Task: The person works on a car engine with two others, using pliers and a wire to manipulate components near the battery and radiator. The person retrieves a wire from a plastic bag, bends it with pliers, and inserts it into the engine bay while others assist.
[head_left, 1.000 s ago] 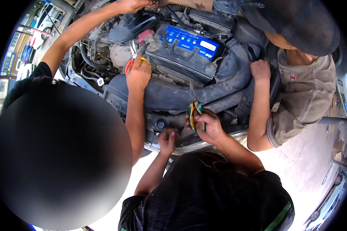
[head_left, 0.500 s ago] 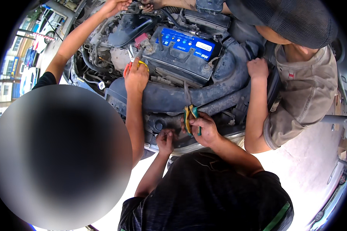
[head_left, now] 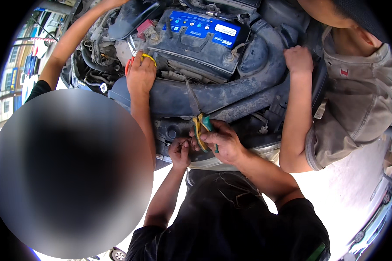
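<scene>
A pair of long-nose pliers (head_left: 193, 99) with green and yellow handles is gripped in my right hand (head_left: 224, 141). The jaws point up and to the left, over the large black air duct (head_left: 222, 93). Beside the handles, to their left, my left hand (head_left: 179, 152) is closed with thumb and fingertips together; whatever it may hold cannot be made out. Both hands are above the front edge of a car's engine bay. Past the duct sits a dusty car battery (head_left: 194, 54) with a blue label (head_left: 202, 27).
On the left, a co-worker's hand (head_left: 140, 78) holds scissors (head_left: 132, 46) with red and yellow handles near the battery. Another co-worker's fist (head_left: 299, 59) rests on the right side of the bay. A black plastic cover (head_left: 133, 21) lies left of the battery.
The view has shifted, so the engine bay appears higher and further left. The pliers have tilted left, and my two hands are slightly closer together. The right-hand co-worker has moved rightward.
</scene>
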### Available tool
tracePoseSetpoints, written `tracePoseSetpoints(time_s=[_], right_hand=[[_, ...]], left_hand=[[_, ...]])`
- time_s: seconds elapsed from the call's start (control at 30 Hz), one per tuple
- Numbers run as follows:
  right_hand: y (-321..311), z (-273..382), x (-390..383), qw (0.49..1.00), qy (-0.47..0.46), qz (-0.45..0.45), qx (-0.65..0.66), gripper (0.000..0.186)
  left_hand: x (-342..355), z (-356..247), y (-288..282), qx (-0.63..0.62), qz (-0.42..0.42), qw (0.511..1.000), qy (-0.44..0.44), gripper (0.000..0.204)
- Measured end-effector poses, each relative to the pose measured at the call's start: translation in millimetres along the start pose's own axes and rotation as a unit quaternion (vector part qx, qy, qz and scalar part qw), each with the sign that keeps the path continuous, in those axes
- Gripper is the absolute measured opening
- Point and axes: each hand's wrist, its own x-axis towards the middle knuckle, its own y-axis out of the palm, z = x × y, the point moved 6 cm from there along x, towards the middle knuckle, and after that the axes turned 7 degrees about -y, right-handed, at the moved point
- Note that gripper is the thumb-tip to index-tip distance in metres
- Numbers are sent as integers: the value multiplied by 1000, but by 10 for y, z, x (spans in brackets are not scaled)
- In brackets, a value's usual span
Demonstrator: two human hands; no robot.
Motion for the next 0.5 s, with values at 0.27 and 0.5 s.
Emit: tracePoseSetpoints(time_s=[0.27, 0.5], right_hand=[[33, 41, -39, 999, -24, -4, -41, 15], [62, 51, -49, 999, -22, -16, -31, 15]], left_hand=[[52, -122, 72, -64, 0, 998, -10, 12], [28, -35, 10, -27, -14, 999, -15, 17]])
